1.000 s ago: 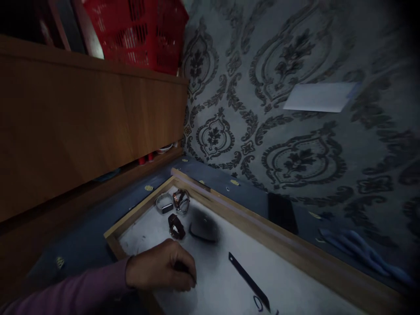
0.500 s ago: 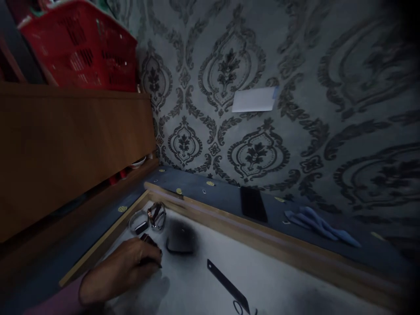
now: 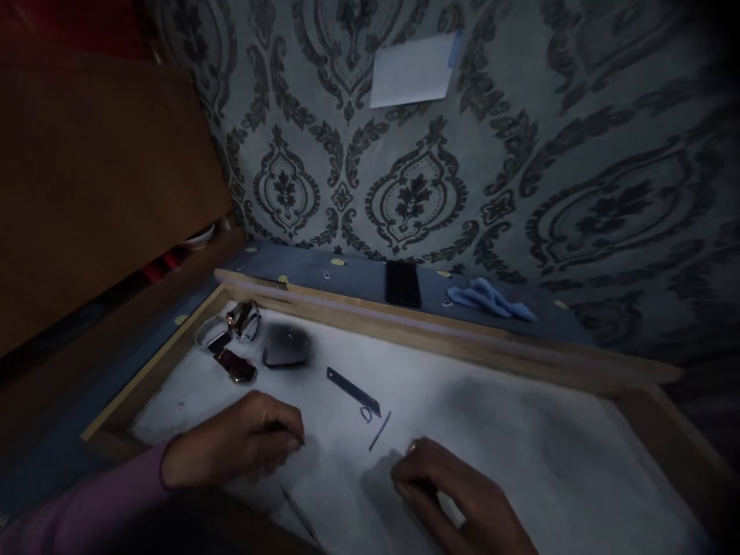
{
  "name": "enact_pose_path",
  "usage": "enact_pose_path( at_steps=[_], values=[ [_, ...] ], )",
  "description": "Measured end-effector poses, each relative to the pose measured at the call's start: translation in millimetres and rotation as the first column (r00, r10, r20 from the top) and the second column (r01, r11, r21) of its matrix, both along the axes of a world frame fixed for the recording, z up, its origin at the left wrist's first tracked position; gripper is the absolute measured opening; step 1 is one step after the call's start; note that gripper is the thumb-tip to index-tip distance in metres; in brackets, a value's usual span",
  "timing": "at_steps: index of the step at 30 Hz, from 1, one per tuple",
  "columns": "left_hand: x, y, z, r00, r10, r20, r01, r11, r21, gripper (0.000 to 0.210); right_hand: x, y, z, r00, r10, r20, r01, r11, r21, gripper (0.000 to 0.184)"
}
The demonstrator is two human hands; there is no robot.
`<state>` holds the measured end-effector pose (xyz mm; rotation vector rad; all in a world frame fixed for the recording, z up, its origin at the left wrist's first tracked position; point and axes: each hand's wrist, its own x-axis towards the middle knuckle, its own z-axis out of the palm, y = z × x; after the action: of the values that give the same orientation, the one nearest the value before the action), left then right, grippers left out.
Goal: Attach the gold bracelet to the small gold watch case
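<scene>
My left hand (image 3: pixel 248 439) hovers over the white floor of a wooden-framed tray (image 3: pixel 352 307), thumb and fingers pinched together; whatever is between them is too small to make out. Just beyond it lies a watch with a dark reddish-brown strap (image 3: pixel 234 365). Beside that sit a light-banded watch with a dark screen (image 3: pixel 218 341) and a metal-banded watch (image 3: pixel 247 317). My right hand (image 3: pixel 462 493), a ring on one finger, is curled with thumb and fingertips together, their contents hidden. Between the hands are a flat dark strip like a ruler (image 3: pixel 354 391), a small dark ring (image 3: pixel 366 415) and a thin stick (image 3: pixel 380 432).
A dark rounded object like a computer mouse (image 3: pixel 286 347) rests near the watches. Behind the tray, a black phone (image 3: pixel 403 284) and a crumpled blue cloth (image 3: pixel 491 299) lie on blue patterned cloth. A slim pointed item (image 3: pixel 297 515) is at the front. A wooden cabinet (image 3: pixel 104 185) stands left.
My left hand has let go of the brown-strapped watch, which now lies by the other watches, and has drawn back toward me. My right hand has come into view. The view has tilted down.
</scene>
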<state>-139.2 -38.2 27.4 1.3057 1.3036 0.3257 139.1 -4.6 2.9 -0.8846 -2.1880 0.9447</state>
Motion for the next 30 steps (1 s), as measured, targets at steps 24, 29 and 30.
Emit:
enact_pose_path(
  at_steps=[24, 29, 30],
  values=[
    [4, 24, 13.9, 0.533, 0.169, -0.829, 0.453, 0.771, 0.448, 0.014, -1, 1, 15.0, 0.965, -0.232, -0.124, 0.17, 0.91, -0.378, 0.011],
    [9, 52, 3.0, 0.513, 0.18, -0.839, 0.533, 0.7, 0.476, 0.013, -2, 5, 15.1, 0.925, -0.332, -0.184, 0.162, 0.783, -0.6, 0.021],
    [12, 52, 2.7, 0.527, 0.164, -0.834, 0.535, 0.698, 0.476, 0.013, -2, 5, 15.7, 0.921, -0.339, -0.194, 0.156, 0.775, -0.612, 0.021]
  ],
)
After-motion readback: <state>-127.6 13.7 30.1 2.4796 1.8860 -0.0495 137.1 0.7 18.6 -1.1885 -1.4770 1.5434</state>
